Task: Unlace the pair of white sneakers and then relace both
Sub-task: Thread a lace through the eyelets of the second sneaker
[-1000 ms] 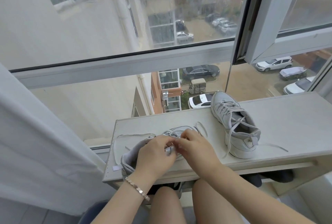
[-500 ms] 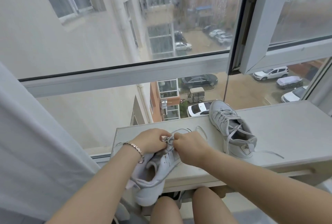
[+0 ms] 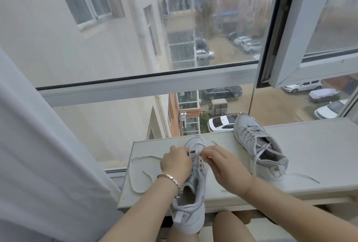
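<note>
Your L hand [image 3: 175, 164] & R hand [image 3: 222, 166] both pinch the lace [image 3: 147, 157] at the toe eyelets of the near sneaker [image 3: 195, 189]; its heel hangs off the bench [image 3: 319, 154] edge. 2nd sneaker [image 3: 259, 148] sits on the bench to your right, laces loose

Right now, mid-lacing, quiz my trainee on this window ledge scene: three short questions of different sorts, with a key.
1. True or false: the second sneaker stands on the ledge, touched by neither hand.
2. Where do the left hand and right hand pinch the lace? A at the heel; B by the eyelets nearest the toe; C under the sole.
3. Fill in: the lace's loose loop lies on the ledge to the ___ of the held sneaker.
Key: 1 true; 2 B; 3 left.
</note>
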Motion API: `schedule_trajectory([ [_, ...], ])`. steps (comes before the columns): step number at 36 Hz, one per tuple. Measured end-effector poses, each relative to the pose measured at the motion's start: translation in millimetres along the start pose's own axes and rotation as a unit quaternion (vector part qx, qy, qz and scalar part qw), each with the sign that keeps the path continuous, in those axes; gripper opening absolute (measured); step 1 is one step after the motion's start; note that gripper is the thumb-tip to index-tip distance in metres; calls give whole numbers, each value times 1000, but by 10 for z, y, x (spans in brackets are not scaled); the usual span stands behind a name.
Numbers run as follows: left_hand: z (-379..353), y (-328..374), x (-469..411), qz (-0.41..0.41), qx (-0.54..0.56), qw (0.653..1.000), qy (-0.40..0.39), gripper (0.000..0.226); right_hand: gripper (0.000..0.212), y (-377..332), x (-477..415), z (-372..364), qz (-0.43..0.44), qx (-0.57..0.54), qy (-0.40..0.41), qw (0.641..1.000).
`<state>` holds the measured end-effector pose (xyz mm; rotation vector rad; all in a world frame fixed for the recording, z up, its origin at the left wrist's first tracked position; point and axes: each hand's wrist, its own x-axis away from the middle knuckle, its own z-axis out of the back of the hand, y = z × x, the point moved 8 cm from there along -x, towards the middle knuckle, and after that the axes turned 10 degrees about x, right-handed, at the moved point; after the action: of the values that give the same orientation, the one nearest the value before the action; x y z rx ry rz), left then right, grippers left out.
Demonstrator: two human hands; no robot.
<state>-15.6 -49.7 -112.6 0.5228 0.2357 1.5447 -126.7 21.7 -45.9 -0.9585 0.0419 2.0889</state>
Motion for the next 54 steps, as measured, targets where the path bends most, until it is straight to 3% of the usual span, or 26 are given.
schedule_trajectory([
  [3, 0, -14, -4, 8, 10, 1000, 0, 38, 19, 59, 166, 236, -167, -191, 50, 966],
  [7, 7, -38, 2, 9, 32, 999, 0, 39, 24, 335, 362, 589, -335, -358, 118, 864],
  [9, 5, -42, 1, 11, 32, 999, 2, 41, 25, 506, 445, 809, -390, -354, 136, 839],
  [13, -19, -26, -1, 14, 25, 1000, 1, 40, 24, 830, 479, 1343, -428, -166, 176, 871],
  [15, -27, -24, 2, 16, 24, 1000, 0, 39, 16, 959, 412, 1346, -448, -39, 117, 886],
  [17, -35, -25, 9, 19, 22, 1000, -4, 41, 12, 975, 289, 1070, -449, 35, 0, 893],
  [20, -38, -8, 27, 13, 20, 1000, -7, 42, 18, 781, 113, 448, -391, 80, -154, 904],
  [23, -8, 8, 44, 2, 17, 1000, 2, 39, 46, 657, 85, -155, -333, 137, -269, 893],
  [25, 31, 5, 48, -7, 18, 1000, 13, 36, 51, 629, 154, -453, -328, 161, -328, 871],
  [27, 65, 2, 50, -14, 22, 999, 19, 34, 46, 607, 228, -643, -345, 115, -349, 864],
  [29, 78, 12, 50, -20, 25, 999, 19, 34, 37, 579, 245, -707, -354, 51, -337, 871],
  [33, 64, 22, 43, -21, 18, 999, 22, 35, 39, 519, 169, -568, -289, 37, -277, 916],
  [37, 46, 5, 23, -19, 3, 999, 30, 38, 29, 447, 146, -51, -291, -105, -79, 948],
  [40, 32, 0, 6, -8, -7, 999, 35, 38, 40, 396, 147, 389, -317, -256, 34, 913],
  [42, 20, -4, -1, -3, -7, 999, 34, 38, 51, 381, 132, 636, -341, -377, 108, 855],
  [44, 7, -1, -2, -2, -2, 1000, 28, 40, 46, 385, 136, 847, -345, -480, 179, 787],
  [45, 3, 3, -1, -2, 1, 1000, 24, 41, 43, 356, 125, 955, -330, -496, 192, 779],
  [46, 1, 2, 0, -1, 3, 1000, 22, 41, 41, 327, 111, 1056, -315, -478, 188, 798],
  [48, -3, -16, -2, 6, 10, 1000, 20, 41, 44, 338, 93, 1108, -315, -350, 120, 874],
  [49, 0, -32, -5, 11, 15, 1000, 21, 40, 47, 397, 110, 1043, -332, -247, 51, 909],
  [50, 5, -45, -8, 15, 20, 999, 22, 40, 47, 498, 162, 920, -358, -147, -37, 921],
  [52, 6, -61, -8, 19, 31, 999, 21, 39, 38, 700, 350, 621, -409, 12, -235, 882],
  [54, 2, -58, 5, 18, 38, 999, 15, 40, 22, 754, 443, 339, -379, 95, -354, 849],
])
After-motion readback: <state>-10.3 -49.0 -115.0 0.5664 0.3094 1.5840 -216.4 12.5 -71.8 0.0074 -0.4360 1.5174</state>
